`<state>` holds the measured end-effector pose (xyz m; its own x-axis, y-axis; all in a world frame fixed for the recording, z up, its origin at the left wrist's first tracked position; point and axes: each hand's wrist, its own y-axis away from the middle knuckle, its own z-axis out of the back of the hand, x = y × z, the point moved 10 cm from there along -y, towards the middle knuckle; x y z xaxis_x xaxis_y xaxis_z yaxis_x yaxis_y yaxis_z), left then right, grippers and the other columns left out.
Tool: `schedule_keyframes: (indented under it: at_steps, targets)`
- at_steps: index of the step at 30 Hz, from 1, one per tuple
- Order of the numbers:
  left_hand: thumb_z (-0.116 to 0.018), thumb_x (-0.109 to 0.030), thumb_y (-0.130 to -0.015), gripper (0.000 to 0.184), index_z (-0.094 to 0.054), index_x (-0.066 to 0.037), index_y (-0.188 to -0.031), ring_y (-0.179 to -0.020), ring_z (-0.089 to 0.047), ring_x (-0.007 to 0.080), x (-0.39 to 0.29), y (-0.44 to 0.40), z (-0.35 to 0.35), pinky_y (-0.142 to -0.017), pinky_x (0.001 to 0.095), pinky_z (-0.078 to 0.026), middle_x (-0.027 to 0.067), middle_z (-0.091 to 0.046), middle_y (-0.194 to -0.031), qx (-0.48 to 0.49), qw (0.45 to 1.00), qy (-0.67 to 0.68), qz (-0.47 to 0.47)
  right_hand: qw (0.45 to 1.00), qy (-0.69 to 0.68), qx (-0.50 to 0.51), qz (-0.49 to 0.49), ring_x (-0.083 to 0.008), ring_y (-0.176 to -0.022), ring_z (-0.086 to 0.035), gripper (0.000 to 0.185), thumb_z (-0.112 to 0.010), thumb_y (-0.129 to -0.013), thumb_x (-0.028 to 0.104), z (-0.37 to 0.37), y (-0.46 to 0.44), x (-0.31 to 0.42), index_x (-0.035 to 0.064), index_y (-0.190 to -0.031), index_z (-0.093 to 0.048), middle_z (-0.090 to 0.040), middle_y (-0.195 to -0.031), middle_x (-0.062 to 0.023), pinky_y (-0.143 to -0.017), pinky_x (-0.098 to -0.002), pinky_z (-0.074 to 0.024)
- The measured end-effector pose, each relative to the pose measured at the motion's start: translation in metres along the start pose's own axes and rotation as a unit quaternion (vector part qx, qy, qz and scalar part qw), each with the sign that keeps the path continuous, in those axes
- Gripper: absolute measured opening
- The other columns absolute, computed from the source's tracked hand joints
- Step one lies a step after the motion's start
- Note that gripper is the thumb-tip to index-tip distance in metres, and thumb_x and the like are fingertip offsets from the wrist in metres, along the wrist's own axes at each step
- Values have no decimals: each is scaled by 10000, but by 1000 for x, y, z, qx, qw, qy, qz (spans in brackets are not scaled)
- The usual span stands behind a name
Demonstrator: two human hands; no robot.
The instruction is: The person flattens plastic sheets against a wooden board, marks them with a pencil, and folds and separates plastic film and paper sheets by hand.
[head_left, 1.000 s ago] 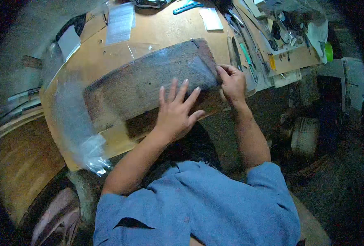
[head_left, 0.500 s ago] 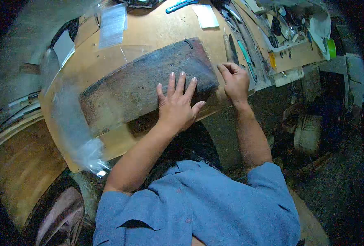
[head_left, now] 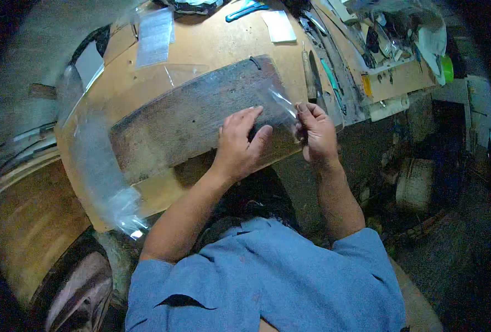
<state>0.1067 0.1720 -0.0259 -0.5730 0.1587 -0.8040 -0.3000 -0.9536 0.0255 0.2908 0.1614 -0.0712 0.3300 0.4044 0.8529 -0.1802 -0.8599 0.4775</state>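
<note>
My right hand (head_left: 318,135) is closed in a pinch on the edge of a clear plastic sheet (head_left: 281,100), just past the right end of a worn dark board (head_left: 173,127). Glare shows on the sheet, which looks raised and bent near my fingers; its left extent is hard to see. Over the lower middle of the board, my left hand (head_left: 238,141) has its fingers extended and its thumb apart. Whether its fingertips touch the sheet I cannot tell. At the board's top right there is a small dark loop (head_left: 255,62).
Clear plastic (head_left: 93,160) drapes over the left table edge. Translucent sheets (head_left: 154,39), a blue cutter (head_left: 246,11) and white paper (head_left: 279,26) lie at the back. A knife (head_left: 315,77), a green tool (head_left: 329,73) and a cluttered tray (head_left: 397,77) are on the right.
My right hand has moved slightly down and left, raising the plastic sheet's right end. My left hand's spread fingers have drawn together and come up from lying flat.
</note>
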Motion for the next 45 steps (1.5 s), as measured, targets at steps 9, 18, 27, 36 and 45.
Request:
schedule_keyframes:
  at_steps: [9, 18, 27, 36, 45]
  targets:
    - [-583, -179, -933, 206, -650, 1, -1008, -792, -580, 79, 31, 27, -3, -744, 249, -483, 25, -664, -870, 26, 842, 484, 235, 987, 79, 112, -80, -75, -794, -574, 178, -630, -903, 153, -49, 50, -26, 13, -1012, -642, -645, -877, -11, -710, -231, -470]
    - [-634, -172, -902, 195, -642, -8, -796, -621, -538, 51, 61, 89, 30, -559, 213, -436, 8, -629, -714, 7, 882, 375, 285, 969, 99, 199, -108, -71, -740, -572, 135, -629, -885, 109, -97, 87, -51, -12, -944, -640, -646, -824, -10, -674, -225, -468]
    - [-662, -213, -888, 211, -636, -11, -830, -576, -537, 56, 84, 137, 52, -515, 207, -418, 13, -630, -697, -70, 812, 482, 321, 954, 80, 239, -164, -40, -636, -518, 159, -585, -928, 163, -142, 114, -83, 15, -965, -629, -609, -764, 8, -557, -197, -409]
    - [-660, -195, -887, 200, -631, -12, -812, -577, -548, 75, 111, 173, 65, -519, 222, -435, 30, -640, -706, -64, 825, 449, 336, 940, 143, 260, -168, -69, -743, -570, 163, -624, -895, 128, -164, 128, -103, -2, -993, -632, -643, -835, -11, -635, -222, -460]
    - [-589, -200, -934, 244, -609, -10, -782, -582, -544, 88, 116, 188, 71, -544, 238, -452, 27, -607, -687, -78, 829, 454, 318, 919, 209, 307, -129, -40, -622, -479, 165, -578, -930, 164, -183, 138, -108, 5, -924, -619, -582, -742, 27, -546, -218, -400]
